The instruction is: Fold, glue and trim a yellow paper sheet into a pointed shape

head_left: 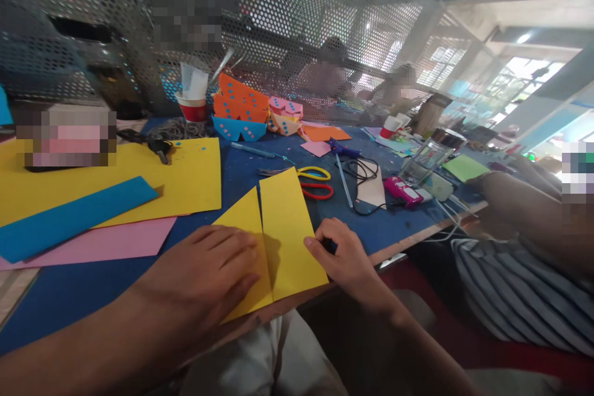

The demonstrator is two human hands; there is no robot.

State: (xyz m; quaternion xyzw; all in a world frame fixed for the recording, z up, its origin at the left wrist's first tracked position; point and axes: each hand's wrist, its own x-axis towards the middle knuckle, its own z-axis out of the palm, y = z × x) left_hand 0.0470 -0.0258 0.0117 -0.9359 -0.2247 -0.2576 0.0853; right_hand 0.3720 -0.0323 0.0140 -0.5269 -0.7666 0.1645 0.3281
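Here we are at the near edge of the tabletop (111,288), our left hand (216,263) spread with bent fingers over the left panel of the yellow card (292,232), pressing from above, we'd judge, not pinching. Over on the right, our right hand (343,247) curls its fingers at the card's outer edge, thumb against it; whether that curl has hold of anything, we can't tell.

Danger spots? Uneven pressure from the two hands could spread the gap between the panels or skew one against the other. The lower end sits right on the table's near edge, so a heavy palm might crease it there. And the scissors (310,168), just by the far corner, could snag the card if it slides away from us.

What a bright thing it is: plain, smooth yellow, a dark line running down its middle and gaping at the top. Fold or full cut, we can't say. Left panel slants at its far end, right panel stands broader.

Farther left, a blue strip (77,218) lies across a yellow sheet (197,179).
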